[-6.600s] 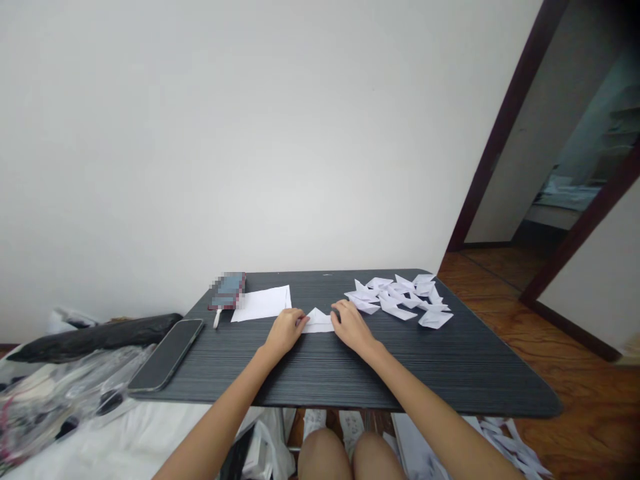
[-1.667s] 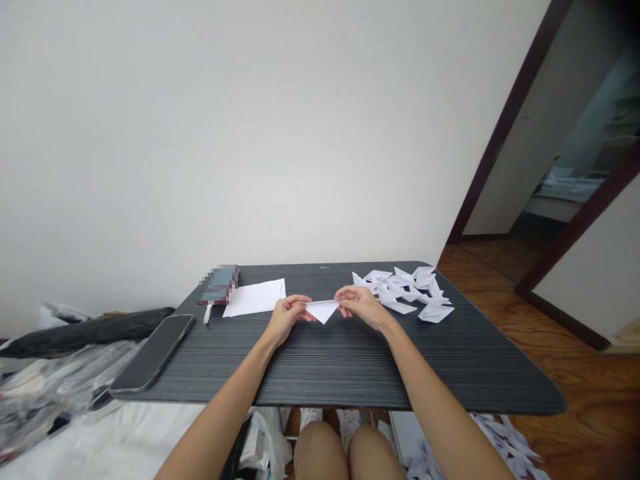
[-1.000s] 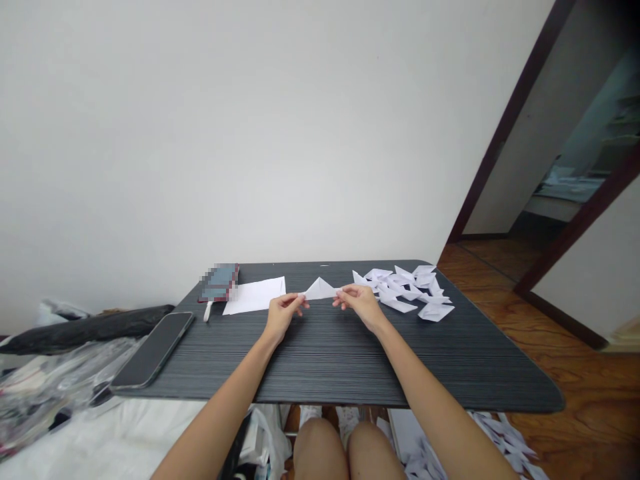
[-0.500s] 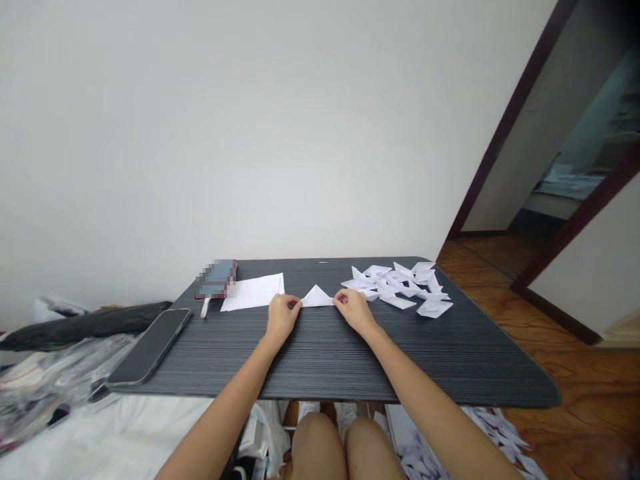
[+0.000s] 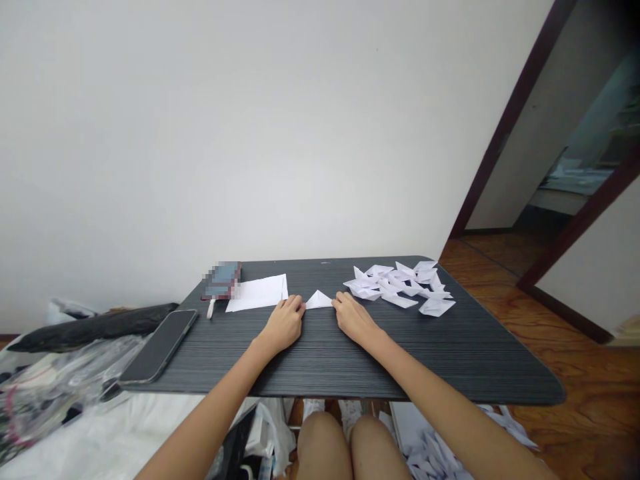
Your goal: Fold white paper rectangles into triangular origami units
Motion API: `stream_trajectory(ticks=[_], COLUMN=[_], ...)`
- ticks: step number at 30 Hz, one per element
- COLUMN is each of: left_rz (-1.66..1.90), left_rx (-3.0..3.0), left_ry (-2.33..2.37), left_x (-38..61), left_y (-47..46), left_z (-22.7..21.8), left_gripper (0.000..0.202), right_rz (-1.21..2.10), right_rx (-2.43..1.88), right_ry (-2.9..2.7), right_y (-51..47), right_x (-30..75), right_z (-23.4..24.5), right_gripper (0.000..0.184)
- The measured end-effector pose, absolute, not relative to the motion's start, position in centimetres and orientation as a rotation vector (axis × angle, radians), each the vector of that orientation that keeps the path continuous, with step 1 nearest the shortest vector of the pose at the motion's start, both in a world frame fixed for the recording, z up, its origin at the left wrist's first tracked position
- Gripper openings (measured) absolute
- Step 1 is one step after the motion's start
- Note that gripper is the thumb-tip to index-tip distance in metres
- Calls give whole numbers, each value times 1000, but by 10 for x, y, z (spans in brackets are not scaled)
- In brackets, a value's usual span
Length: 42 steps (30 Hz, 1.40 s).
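A small white folded paper [image 5: 319,301], its peak pointing away from me, lies on the dark table between my hands. My left hand [image 5: 286,323] has its fingers curled over the paper's left end. At the opposite end, my right hand [image 5: 351,317] is closed over the right corner with bent fingers. Both thumbs are mostly hidden. Just beyond my left hand lies a stack of white paper sheets [image 5: 257,293]. Several folded white paper pieces [image 5: 400,283] are heaped to the right of my right hand.
A black phone [image 5: 160,348] rests at the left edge of the dark table [image 5: 320,370]. Behind it are a partly pixelated phone-like object [image 5: 223,280] and a white strap [image 5: 211,309]. Plastic-wrapped items [image 5: 75,373] lie left of the table. More folded papers [image 5: 435,457] are below.
My fingers have rolled from pinching the paper's two ends to curling down over them. The paper stays between my hands; the camera view has shifted slightly.
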<state>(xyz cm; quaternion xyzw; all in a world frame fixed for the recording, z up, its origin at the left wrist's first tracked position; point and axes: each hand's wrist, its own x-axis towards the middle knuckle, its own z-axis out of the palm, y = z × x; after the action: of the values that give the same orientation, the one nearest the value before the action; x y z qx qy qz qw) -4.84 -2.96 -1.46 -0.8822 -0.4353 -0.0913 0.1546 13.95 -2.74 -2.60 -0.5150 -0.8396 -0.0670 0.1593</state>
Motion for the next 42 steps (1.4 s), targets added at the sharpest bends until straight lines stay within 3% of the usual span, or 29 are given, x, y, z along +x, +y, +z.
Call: stream_trajectory(ticks=[10, 19, 24, 32, 37, 42], left_rz=[9, -176, -329, -301, -459, -662], left_rx=[-2741, -2574, -2579, -2665, -2530, -2429], left_ry=[-964, -1243, -1500, -1331, -1458, -1561], left_x=[-29, -18, -22, -21, -9, 9], left_y=[-16, -23, -9, 10, 12, 12], left_z=[-1, -14, -13, -12, -16, -12], left_gripper=[27, 26, 25, 25, 25, 23], right_rz=[-291, -317, -12, 480, 769, 808], right_rx=[-1391, -1535, -1461, -1543, -1435, -1371], right_ry=[-2658, -2524, -2328, -1656, -1622, -1500], right_y=[-25, -29, -21, 10, 16, 19], right_x=[134, 121, 139, 147, 128, 122], right_z=[-7, -17, -25, -42, -34, -25], right_gripper=[23, 23, 26, 20, 37, 22])
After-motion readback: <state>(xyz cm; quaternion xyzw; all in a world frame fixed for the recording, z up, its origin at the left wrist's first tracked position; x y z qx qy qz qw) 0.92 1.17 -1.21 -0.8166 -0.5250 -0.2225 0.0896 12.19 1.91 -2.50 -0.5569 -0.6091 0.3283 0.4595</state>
